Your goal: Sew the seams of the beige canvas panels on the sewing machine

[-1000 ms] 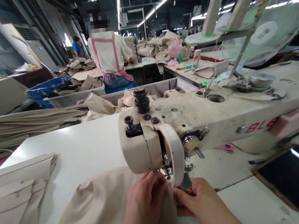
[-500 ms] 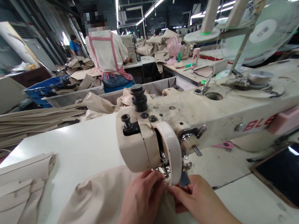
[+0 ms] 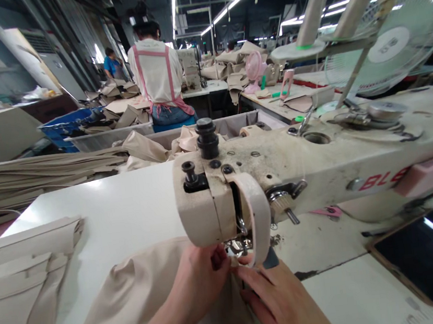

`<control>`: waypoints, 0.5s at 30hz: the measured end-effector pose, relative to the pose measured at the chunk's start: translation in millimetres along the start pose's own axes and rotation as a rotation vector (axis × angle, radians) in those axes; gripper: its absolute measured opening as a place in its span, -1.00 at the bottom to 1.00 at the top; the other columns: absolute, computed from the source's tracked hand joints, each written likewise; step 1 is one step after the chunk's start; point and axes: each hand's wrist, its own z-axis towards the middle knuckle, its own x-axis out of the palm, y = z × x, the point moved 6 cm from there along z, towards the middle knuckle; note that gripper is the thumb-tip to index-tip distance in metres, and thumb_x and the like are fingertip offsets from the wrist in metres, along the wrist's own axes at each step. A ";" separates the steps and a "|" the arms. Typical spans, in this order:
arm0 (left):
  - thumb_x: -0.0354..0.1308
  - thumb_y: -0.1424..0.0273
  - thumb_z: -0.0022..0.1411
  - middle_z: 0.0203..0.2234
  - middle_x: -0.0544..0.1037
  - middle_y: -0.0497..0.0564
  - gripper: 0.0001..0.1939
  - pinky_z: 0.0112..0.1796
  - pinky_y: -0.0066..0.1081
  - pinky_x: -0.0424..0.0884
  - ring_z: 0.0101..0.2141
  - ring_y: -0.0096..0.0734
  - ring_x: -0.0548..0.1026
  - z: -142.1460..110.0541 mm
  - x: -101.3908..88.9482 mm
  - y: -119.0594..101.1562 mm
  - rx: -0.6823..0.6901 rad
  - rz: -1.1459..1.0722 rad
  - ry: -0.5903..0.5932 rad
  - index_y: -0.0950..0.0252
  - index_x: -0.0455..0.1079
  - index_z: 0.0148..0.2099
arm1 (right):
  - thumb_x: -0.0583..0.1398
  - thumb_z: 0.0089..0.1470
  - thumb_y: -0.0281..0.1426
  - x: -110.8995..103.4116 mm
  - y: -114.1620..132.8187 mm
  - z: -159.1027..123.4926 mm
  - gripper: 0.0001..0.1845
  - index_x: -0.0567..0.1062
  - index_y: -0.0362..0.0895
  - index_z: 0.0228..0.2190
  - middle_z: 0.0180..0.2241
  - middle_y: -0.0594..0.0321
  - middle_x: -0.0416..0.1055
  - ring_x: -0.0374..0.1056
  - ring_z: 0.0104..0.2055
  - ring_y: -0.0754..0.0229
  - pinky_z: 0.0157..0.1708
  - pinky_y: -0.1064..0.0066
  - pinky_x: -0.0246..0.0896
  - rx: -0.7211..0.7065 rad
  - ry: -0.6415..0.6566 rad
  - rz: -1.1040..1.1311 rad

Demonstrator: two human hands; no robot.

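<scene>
Beige fabric lies in loose folds on the white table, its edge running up to the presser foot of the sewing machine. My left hand is closed, thumb and fingers pinching the fabric edge just left of the foot. Beside it, my right hand has its fingertips on the same edge in front of the foot, fingers bent and close together. A curved white guard on the machine head partly covers the needle area. The fabric under my hands is partly hidden.
Folded beige pieces lie at the left of the table. A tablet-like black screen rests at right, with pink thread snips under the machine arm. Thread cones stand above. Ahead, a co-worker sits facing away.
My left hand has turned and drawn slightly left, its fingers curling more. My right hand has shifted up and left along the fabric edge. The view has shifted slightly.
</scene>
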 end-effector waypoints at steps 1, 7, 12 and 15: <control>0.03 0.61 -0.02 -0.69 0.34 -0.14 -0.84 -0.56 -0.54 0.09 -0.61 -0.53 0.31 1.6 0.9 0.6 -0.017 -0.004 -0.002 0.30 0.23 -0.57 | 0.07 0.08 -0.65 0.6 7.1 -1.9 -0.55 0.45 -0.18 0.00 -0.02 0.03 0.47 0.40 0.01 -0.02 -0.04 0.14 0.41 -0.143 0.002 -0.111; 0.04 0.59 -0.04 -0.81 0.24 -0.19 -0.81 -0.70 -0.59 0.06 -0.76 -0.59 0.21 5.7 -5.2 -8.3 -0.125 -0.054 0.030 0.29 0.20 -0.62 | 0.00 0.21 -0.57 5.5 11.2 -3.4 -0.61 0.42 -0.29 0.03 0.03 -0.01 0.46 0.44 -0.03 -0.02 -0.13 0.17 0.48 -0.317 0.039 -0.338; 0.05 0.60 -0.01 -0.83 0.24 -0.18 -0.80 -0.71 -0.60 0.09 -0.76 -0.58 0.22 4.6 -17.7 -20.1 -0.159 -0.099 -0.017 0.31 0.27 -0.62 | 0.04 0.11 -0.60 7.3 6.0 0.0 -0.53 0.37 -0.31 0.07 0.02 -0.03 0.46 0.41 -0.02 -0.07 -0.01 0.04 0.39 -0.330 0.099 -0.380; 0.07 0.58 0.00 -0.78 0.34 -0.12 -0.82 -0.64 -0.59 0.21 -0.67 -0.51 0.34 6.8 -23.6 -23.0 -0.164 -0.145 -0.066 0.32 0.32 -0.60 | 0.04 0.07 -0.63 9.0 2.6 2.6 -0.46 0.33 -0.33 0.12 0.03 -0.06 0.44 0.37 0.01 -0.12 0.00 0.01 0.36 -0.343 0.126 -0.416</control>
